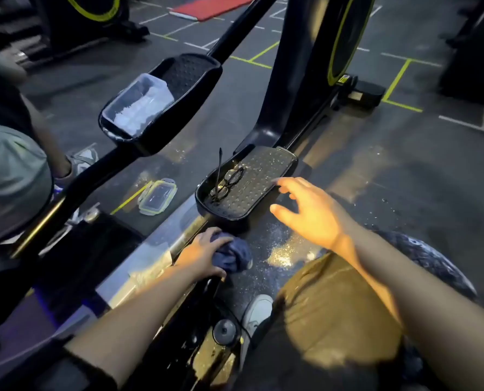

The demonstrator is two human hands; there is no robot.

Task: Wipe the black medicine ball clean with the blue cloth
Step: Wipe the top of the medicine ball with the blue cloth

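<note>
Left-hand fingers (206, 235) curl down over the bunched blue cloth (233, 256), clamped on it at lower centre of the frame; the left hand (199, 253) presses palm-down on the floor (404, 193) beside a machine rail, forearm running to the lower left. Right-hand fingers (287, 187) spread apart, holding nothing; the right hand (310, 213) hovers palm-down right of centre, near the edge of a studded pedal (263, 179) carrying eyeglasses (230, 180). The black medicine ball (432, 263) lies at lower right, partly hidden behind the right forearm and a knee.
</note>
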